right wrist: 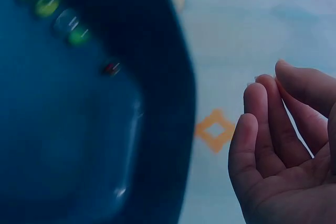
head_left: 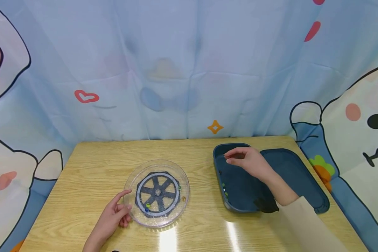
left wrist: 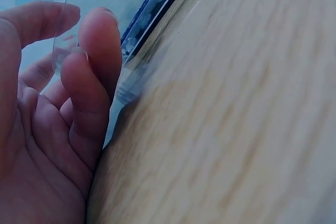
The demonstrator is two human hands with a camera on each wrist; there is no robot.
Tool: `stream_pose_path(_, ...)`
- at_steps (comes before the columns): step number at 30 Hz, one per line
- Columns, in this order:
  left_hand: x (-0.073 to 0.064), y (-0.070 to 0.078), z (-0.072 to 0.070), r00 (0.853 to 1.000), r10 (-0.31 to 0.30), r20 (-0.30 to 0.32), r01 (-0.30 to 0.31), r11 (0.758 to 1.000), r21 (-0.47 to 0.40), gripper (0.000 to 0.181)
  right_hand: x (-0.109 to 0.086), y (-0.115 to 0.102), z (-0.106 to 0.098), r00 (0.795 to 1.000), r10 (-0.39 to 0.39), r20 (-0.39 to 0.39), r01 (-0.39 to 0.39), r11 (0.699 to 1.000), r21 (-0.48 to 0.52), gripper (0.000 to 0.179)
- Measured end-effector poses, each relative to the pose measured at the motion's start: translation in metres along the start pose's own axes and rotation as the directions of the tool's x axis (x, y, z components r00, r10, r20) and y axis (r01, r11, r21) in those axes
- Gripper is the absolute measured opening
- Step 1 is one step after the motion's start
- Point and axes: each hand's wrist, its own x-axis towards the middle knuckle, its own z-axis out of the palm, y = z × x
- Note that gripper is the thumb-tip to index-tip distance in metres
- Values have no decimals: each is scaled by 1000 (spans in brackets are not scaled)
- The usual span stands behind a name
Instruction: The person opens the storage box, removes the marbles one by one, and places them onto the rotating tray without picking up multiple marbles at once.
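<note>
A clear round turntable tray [head_left: 159, 224] with a dark spoked base [head_left: 158, 192] under its middle sits on the table, left of centre. My left hand [head_left: 111, 213] grips its left rim, with thumb and fingers about the clear edge [left wrist: 59, 51] in the left wrist view. On the tray lie a green-yellow marble [head_left: 148, 205], a blue marble [head_left: 146, 210], an amber marble [head_left: 183, 198] and a green one [head_left: 180, 188]. Over the dark blue bin [head_left: 239, 203] hangs my right hand [head_left: 250, 162], fingers loosely bent, with nothing visible between them. Several marbles [right wrist: 47, 4] line the bin's side.
A second dark blue tray or lid [head_left: 297, 175] lies to the right of the bin, partly behind the right forearm. The wooden table [head_left: 100, 161] ends at a printed curtain [head_left: 176, 87] along the back.
</note>
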Motion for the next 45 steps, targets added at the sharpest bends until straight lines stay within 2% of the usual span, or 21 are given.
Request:
stream_pose_path(4, 0, -1, 0, 1000, 3, -4, -3, 1000, 1, 57, 8, 16, -5, 999, 12, 33, -11, 1000, -26, 33)
stream_pose_path(10, 0, -1, 0, 1000, 12, 1, -12, 1000, -6, 57, 24, 37, -1, 995, 29, 99, -27, 999, -22, 34)
stream_pose_path(17, 1, -1, 0, 1000, 9, 4, -9, 1000, -10, 58, 39, 50, 10, 986, 56, 155, -52, 998, -32, 26)
stream_pose_path(25, 2, -4, 0, 1000, 26, 6, -26, 1000, -9, 57, 50, 63, 22, 967, 119, 226, -106, 992, -69, 28)
stream_pose_path(28, 2, -3, 0, 1000, 21, -1, -21, 1000, -5, 57, 52, 65, 27, 966, 123, 225, -98, 988, -122, 27)
stream_pose_path(31, 1, -3, 0, 1000, 16, -7, -16, 1000, -5, 57, 51, 65, 30, 970, 95, 224, -60, 985, -159, 27)
stream_pose_path(40, 2, -2, 1, 1000, 5, -15, -5, 1000, -5, 57, 52, 68, 36, 976, 99, 196, -54, 973, -223, 23)
stream_pose_path(45, 1, -1, 1, 1000, 5, -14, -5, 1000, -10, 57, 52, 71, 39, 977, 78, 200, -33, 976, -216, 18)
